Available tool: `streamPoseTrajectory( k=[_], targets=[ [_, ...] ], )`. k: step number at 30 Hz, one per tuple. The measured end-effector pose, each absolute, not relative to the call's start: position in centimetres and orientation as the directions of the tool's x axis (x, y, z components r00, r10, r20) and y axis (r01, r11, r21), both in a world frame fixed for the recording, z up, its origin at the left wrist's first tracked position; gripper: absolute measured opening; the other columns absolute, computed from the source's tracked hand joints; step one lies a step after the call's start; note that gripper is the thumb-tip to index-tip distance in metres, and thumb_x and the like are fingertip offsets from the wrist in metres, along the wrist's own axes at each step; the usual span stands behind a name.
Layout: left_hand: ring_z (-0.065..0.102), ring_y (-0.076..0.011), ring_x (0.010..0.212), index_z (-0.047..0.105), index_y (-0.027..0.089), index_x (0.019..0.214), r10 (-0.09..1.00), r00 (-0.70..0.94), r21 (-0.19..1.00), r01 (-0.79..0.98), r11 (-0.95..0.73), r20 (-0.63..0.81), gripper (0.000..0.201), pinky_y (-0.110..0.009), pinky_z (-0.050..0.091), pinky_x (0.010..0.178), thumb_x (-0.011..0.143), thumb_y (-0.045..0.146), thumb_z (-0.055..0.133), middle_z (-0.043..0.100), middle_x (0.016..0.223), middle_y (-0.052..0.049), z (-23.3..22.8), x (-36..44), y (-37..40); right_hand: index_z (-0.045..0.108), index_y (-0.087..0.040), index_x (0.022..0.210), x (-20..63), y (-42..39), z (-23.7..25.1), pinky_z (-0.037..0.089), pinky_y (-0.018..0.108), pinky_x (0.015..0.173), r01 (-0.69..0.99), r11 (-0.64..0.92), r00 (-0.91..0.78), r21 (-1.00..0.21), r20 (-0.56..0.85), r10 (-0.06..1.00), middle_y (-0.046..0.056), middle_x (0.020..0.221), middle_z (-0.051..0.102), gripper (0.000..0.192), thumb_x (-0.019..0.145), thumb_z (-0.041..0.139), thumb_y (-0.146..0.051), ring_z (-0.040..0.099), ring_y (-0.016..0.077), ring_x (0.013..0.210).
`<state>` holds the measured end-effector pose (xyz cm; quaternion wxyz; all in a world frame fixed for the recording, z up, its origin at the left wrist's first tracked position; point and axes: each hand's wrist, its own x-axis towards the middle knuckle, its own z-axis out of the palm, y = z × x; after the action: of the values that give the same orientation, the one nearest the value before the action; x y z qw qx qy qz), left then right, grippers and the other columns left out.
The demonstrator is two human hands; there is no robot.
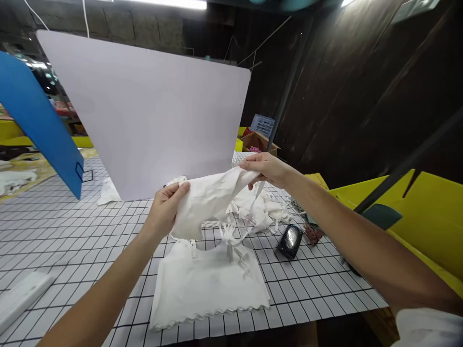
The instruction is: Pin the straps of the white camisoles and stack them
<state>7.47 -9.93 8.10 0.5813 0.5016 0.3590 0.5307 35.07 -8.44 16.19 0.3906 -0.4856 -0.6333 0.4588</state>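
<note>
My left hand [165, 206] and my right hand [265, 168] hold a crumpled white cloth garment [208, 200] up in the air between them, one hand at each end, thin straps hanging from it. Below it a second white garment [208, 284] with a scalloped hem lies flat on the black-gridded white table [65, 241]. Behind, a loose heap of more white garments [262, 209] rests on the table.
A pale upright board [152, 115] stands at the back, a blue board [39, 125] at the left. A black shiny object [290, 241] lies right of the flat garment. Yellow bins [427, 217] line the right side; a white bar [21, 296] lies at lower left.
</note>
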Motion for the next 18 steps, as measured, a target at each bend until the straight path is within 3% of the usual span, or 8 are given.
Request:
streamPoseTrajectory(
  k=[3, 6, 9, 11, 12, 14, 15, 18],
  targets=[
    [0.051, -0.0116, 0.059, 0.068, 0.016, 0.074, 0.974, 0.192, 0.970, -0.232, -0.077, 0.123, 0.042, -0.022, 0.042, 0.052, 0.066, 0.055, 0.084, 0.058, 0.067, 0.001, 8.5, 7.4, -9.6, 0.070, -0.011, 0.075, 35.2, -7.9, 15.6, 0.060, 0.030, 0.048, 0.261, 0.105, -0.272, -0.960, 0.031, 0.962, 0.010, 0.075, 0.069, 0.045, 0.065, 0.087, -0.052, 0.063, 0.0175, 0.063],
    [0.043, -0.0095, 0.056, 0.063, 0.016, 0.068, 0.957, 0.168, 0.966, -0.151, -0.210, 0.235, 0.041, -0.021, 0.034, 0.049, 0.073, 0.054, 0.078, 0.050, 0.063, 0.003, 8.5, 7.8, -9.1, 0.068, -0.013, 0.072, 35.5, -7.3, 15.0, 0.056, 0.030, 0.052, 0.472, 0.171, -0.293, -0.865, 0.029, 0.956, 0.005, 0.067, 0.062, 0.037, 0.077, 0.078, -0.048, 0.057, 0.0141, 0.058],
    [0.037, -0.0094, 0.056, 0.063, 0.016, 0.065, 0.912, 0.115, 0.919, -0.020, -0.394, 0.394, 0.036, -0.021, 0.028, 0.048, 0.079, 0.048, 0.072, 0.044, 0.060, 0.003, 8.7, 8.7, -8.2, 0.065, -0.015, 0.073, 34.7, -7.6, 13.7, 0.054, 0.032, 0.063, 0.710, 0.433, -0.272, -0.555, 0.351, 0.896, 0.003, 0.071, 0.059, 0.022, 0.087, 0.067, -0.032, 0.057, 0.0153, 0.066],
    [0.036, -0.0098, 0.055, 0.068, 0.016, 0.069, 0.891, 0.122, 0.894, 0.050, -0.445, 0.437, 0.029, -0.022, 0.026, 0.047, 0.080, 0.043, 0.069, 0.044, 0.059, 0.003, 9.0, 9.4, -7.7, 0.065, -0.016, 0.083, 33.3, -8.6, 12.6, 0.053, 0.036, 0.078, 0.694, 0.662, -0.404, -0.282, 0.608, 0.683, 0.007, 0.088, 0.065, 0.013, 0.091, 0.061, -0.024, 0.061, 0.0195, 0.085],
    [0.035, -0.0098, 0.054, 0.071, 0.016, 0.072, 0.886, 0.135, 0.887, 0.075, -0.457, 0.445, 0.026, -0.022, 0.025, 0.046, 0.080, 0.041, 0.068, 0.045, 0.059, 0.003, 9.2, 9.8, -7.5, 0.065, -0.016, 0.089, 32.3, -9.2, 11.9, 0.052, 0.039, 0.087, 0.641, 0.753, -0.500, -0.148, 0.664, 0.556, 0.009, 0.098, 0.066, 0.011, 0.094, 0.059, -0.024, 0.061, 0.0214, 0.096],
    [0.033, -0.0094, 0.051, 0.076, 0.015, 0.080, 0.868, 0.148, 0.862, 0.121, -0.492, 0.475, 0.023, -0.022, 0.024, 0.045, 0.079, 0.035, 0.064, 0.046, 0.056, 0.003, 9.8, 10.3, -7.3, 0.065, -0.017, 0.102, 30.5, -10.4, 10.5, 0.043, 0.049, 0.103, 0.533, 0.841, -0.689, 0.091, 0.625, 0.368, 0.011, 0.110, 0.067, 0.016, 0.098, 0.056, -0.030, 0.057, 0.0248, 0.113],
    [0.032, -0.0092, 0.050, 0.077, 0.015, 0.083, 0.852, 0.146, 0.840, 0.149, -0.521, 0.503, 0.023, -0.023, 0.024, 0.045, 0.079, 0.033, 0.063, 0.044, 0.055, 0.004, 10.1, 10.5, -7.3, 0.064, -0.017, 0.108, 29.8, -10.8, 9.6, 0.037, 0.055, 0.109, 0.508, 0.839, -0.757, 0.194, 0.566, 0.327, 0.011, 0.113, 0.067, 0.020, 0.098, 0.057, -0.033, 0.054, 0.0266, 0.117],
    [0.028, -0.0088, 0.048, 0.080, 0.016, 0.088, 0.774, 0.139, 0.735, 0.251, -0.630, 0.617, 0.025, -0.023, 0.023, 0.046, 0.082, 0.028, 0.059, 0.037, 0.051, 0.005, 10.9, 10.3, -7.6, 0.061, -0.016, 0.121, 28.6, -11.0, 7.1, 0.023, 0.069, 0.112, 0.524, 0.740, -0.840, 0.423, 0.399, 0.367, 0.011, 0.110, 0.066, 0.028, 0.097, 0.060, -0.031, 0.052, 0.0286, 0.116]
  ],
)
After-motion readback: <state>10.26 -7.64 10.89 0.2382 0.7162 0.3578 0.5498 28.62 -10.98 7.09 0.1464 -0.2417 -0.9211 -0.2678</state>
